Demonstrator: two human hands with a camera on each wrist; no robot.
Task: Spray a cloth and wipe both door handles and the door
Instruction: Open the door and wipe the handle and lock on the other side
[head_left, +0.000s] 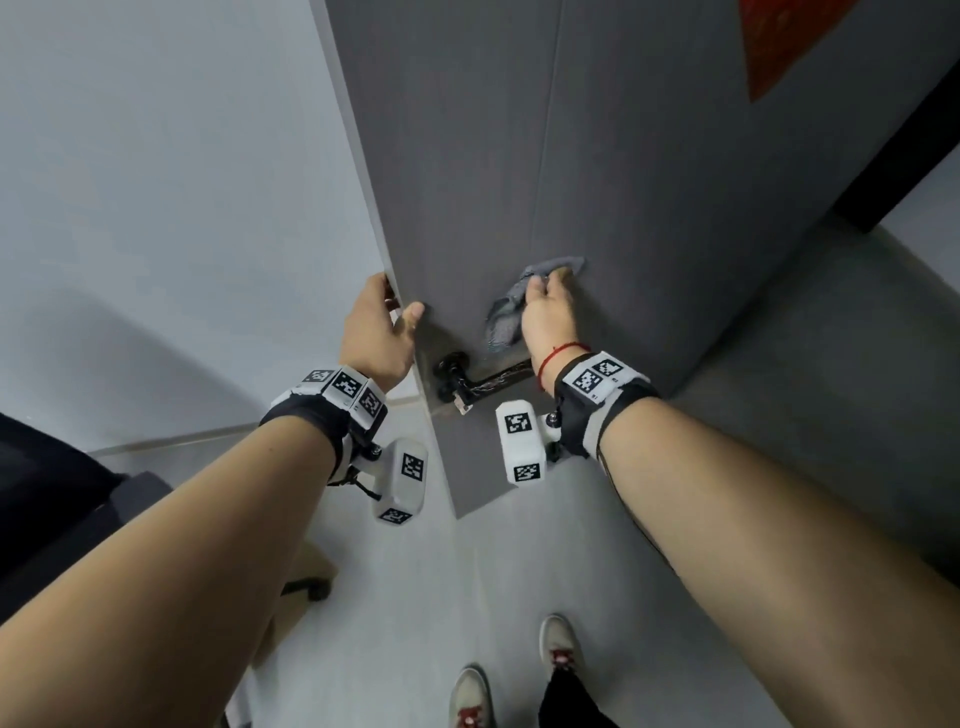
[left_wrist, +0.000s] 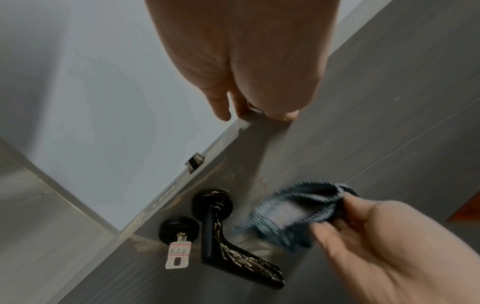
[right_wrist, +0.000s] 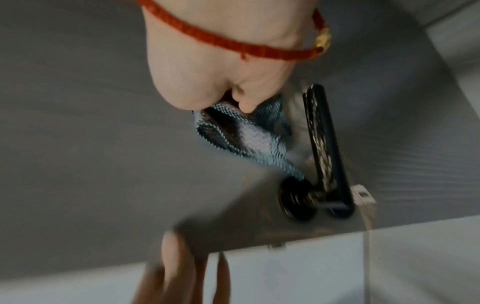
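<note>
A grey door (head_left: 649, 156) stands ajar in front of me. My left hand (head_left: 382, 325) grips its free edge, fingers wrapped behind and thumb on the face, just above the black lever handle (head_left: 480, 382). My right hand (head_left: 550, 306) holds a blue-grey cloth (head_left: 506, 319) bunched against the door face, up and right of the handle. The left wrist view shows the handle (left_wrist: 233, 253), a key (left_wrist: 178, 255) in the lock below the rose, and the cloth (left_wrist: 293, 211). In the blurred right wrist view the cloth (right_wrist: 241, 137) hangs beside the handle (right_wrist: 324, 148).
A pale wall (head_left: 156, 182) lies left of the door edge, with a dark chair (head_left: 62, 499) at the lower left. A red paper (head_left: 784, 41) is stuck on the door's upper right. My feet (head_left: 519, 680) stand on the grey floor below.
</note>
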